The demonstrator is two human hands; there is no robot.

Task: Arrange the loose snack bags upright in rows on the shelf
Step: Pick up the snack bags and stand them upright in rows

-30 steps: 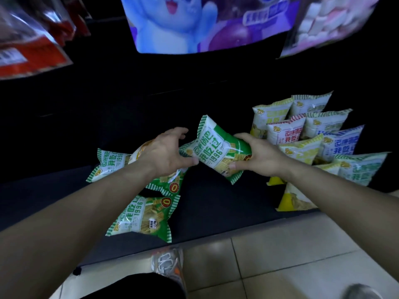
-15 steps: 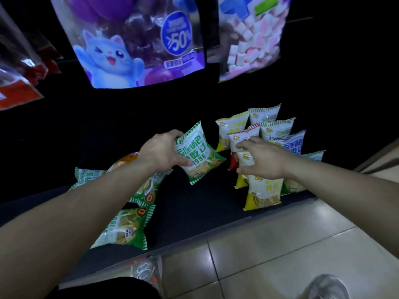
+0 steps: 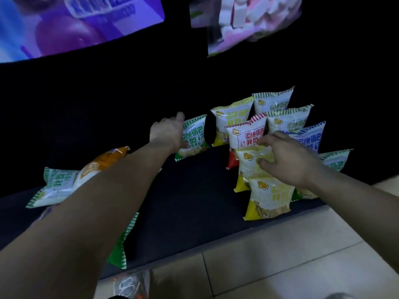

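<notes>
My left hand grips a green-and-white snack bag that stands upright on the dark shelf, just left of the standing rows. Several bags stand upright in rows at the right: a red-topped one, yellow ones in front, a blue one behind. My right hand rests with spread fingers on the top of a yellow bag in the middle row. Loose bags lie flat at the left: a green one, an orange one, and another green one partly hidden under my left forearm.
Large purple and pink candy bags hang above the shelf, a second one to the right. A tiled floor runs along the shelf's front edge. A crumpled wrapper lies on the floor near the bottom edge.
My left hand has carried the green bag away from me and stood it upright next to the rows. My right hand, which let go of that bag earlier, now rests on the yellow bag.
</notes>
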